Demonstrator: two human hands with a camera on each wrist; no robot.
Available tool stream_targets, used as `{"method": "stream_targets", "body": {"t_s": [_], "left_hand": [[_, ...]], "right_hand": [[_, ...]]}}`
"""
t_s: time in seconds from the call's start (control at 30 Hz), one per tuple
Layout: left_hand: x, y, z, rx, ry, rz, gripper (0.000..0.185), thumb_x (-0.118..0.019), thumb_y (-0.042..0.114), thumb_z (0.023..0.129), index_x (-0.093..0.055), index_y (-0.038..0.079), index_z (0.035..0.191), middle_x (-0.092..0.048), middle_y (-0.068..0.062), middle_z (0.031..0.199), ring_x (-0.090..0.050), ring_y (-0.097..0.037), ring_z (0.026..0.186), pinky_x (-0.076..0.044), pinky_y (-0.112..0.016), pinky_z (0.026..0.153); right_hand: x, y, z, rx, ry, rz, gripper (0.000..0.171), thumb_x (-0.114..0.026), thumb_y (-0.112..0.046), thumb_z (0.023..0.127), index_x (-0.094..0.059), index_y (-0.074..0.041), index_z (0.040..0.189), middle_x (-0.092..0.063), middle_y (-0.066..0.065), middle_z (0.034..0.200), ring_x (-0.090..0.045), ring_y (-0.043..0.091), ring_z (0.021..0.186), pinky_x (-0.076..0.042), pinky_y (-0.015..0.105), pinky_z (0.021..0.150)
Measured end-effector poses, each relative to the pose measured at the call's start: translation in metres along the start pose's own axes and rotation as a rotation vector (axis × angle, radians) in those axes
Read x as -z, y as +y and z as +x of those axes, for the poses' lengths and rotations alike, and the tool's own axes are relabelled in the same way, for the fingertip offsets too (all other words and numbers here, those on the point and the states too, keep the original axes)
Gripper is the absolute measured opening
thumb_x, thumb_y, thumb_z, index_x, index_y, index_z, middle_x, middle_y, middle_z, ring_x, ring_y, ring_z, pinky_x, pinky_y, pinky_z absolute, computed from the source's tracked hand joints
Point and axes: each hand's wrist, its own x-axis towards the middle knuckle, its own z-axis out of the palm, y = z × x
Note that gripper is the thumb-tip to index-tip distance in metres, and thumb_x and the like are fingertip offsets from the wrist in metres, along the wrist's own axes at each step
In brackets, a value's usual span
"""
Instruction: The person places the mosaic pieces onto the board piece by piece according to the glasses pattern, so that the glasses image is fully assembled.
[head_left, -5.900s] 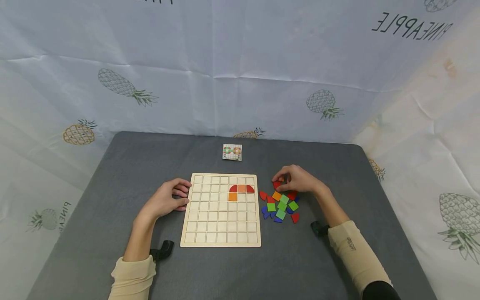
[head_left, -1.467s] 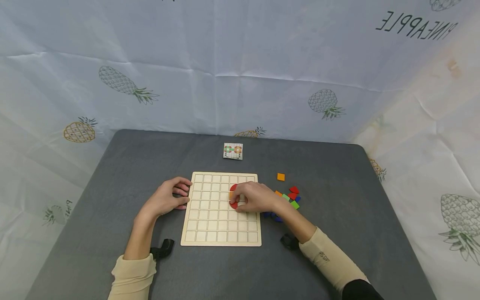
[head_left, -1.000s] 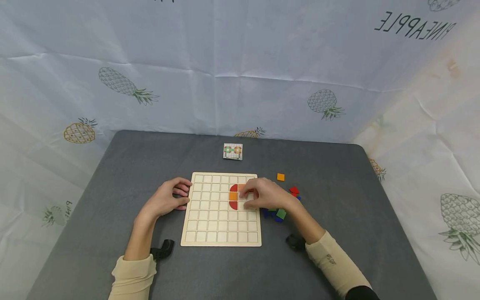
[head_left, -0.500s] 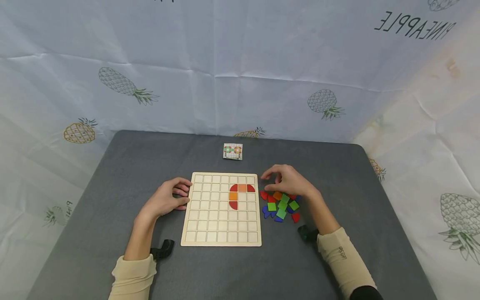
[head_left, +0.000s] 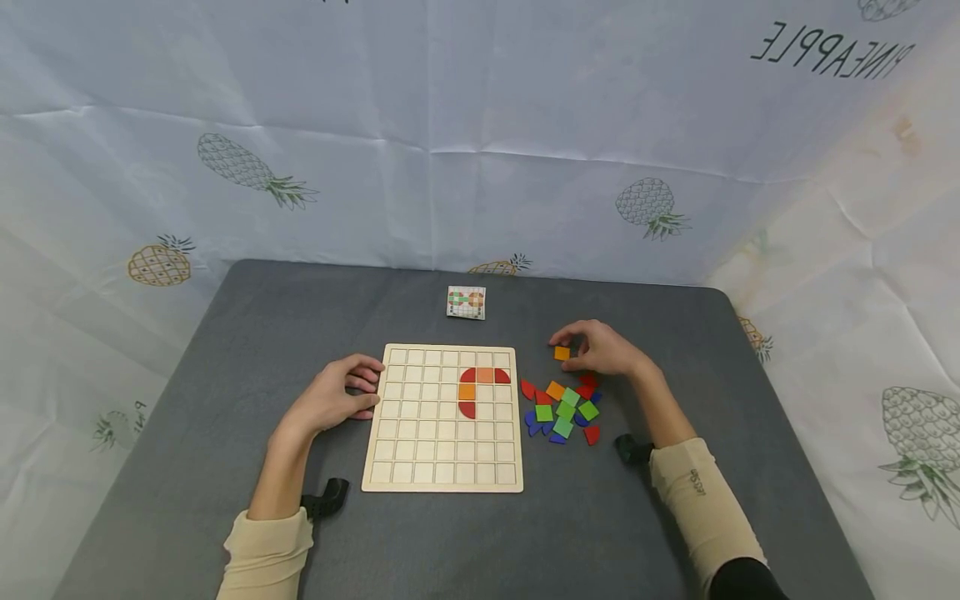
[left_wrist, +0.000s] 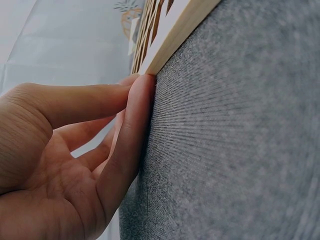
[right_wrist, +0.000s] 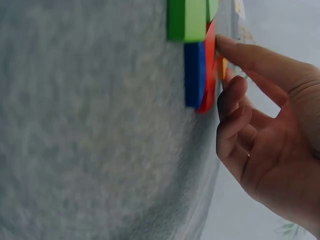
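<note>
A square wooden grid board (head_left: 423, 451) lies on the table. Set in its upper right cells are orange squares and red quarter-round pieces (head_left: 468, 409). My left hand (head_left: 333, 395) touches the board's left edge with its fingertips and thumb, seen close up at the board's corner (left_wrist: 162, 52) in the left wrist view. Beyond the loose pile, my right hand (head_left: 602, 348) has its thumb and fingers spread on either side of a lone orange square tile (head_left: 562, 353). In the right wrist view that orange tile (right_wrist: 223, 67) is partly hidden by the fingers.
A small printed pattern card (head_left: 466, 302) sits behind the board. Right of the board is a loose pile of green (head_left: 564, 411), blue, red and orange pieces. A pineapple-print cloth (head_left: 525, 200) hangs at the table's back edge.
Since the earliest frame, a red quarter-round piece has been placed below the orange square on the board. My right hand has left the board and moved right to the lone orange tile. The left hand stays.
</note>
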Motion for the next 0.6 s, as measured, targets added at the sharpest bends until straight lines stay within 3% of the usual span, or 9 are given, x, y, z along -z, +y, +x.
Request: {"method": "stream_targets", "body": {"t_s": [0.3,0.6], "left_hand": [[0.0,-0.001,0.0,-0.008,-0.002,-0.006,0.047,-0.071,-0.007,0.099,-0.057,-0.006,0.144,-0.058,-0.028,0.127,-0.063,-0.03,0.105,-0.068,-0.033,0.072],[-0.001,-0.003,0.001,-0.011,-0.003,-0.009,0.047,-0.071,-0.007,0.099,-0.057,-0.006,0.144,-0.058,-0.027,0.127,-0.063,-0.031,0.106,-0.068,-0.033,0.072]], "right_hand": [[0.006,0.014,0.002,-0.02,-0.04,0.048,0.038,-0.086,-0.013,0.094,-0.076,-0.002,0.129,-0.068,0.02,0.116,-0.048,0.011,0.059,-0.045,0.025,0.059],[0.007,0.016,-0.001,-0.041,-0.036,0.064,0.039,-0.088,-0.015,0.093,-0.076,-0.003,0.129,-0.07,0.018,0.117,-0.05,0.012,0.06,-0.045,0.024,0.058]]}}
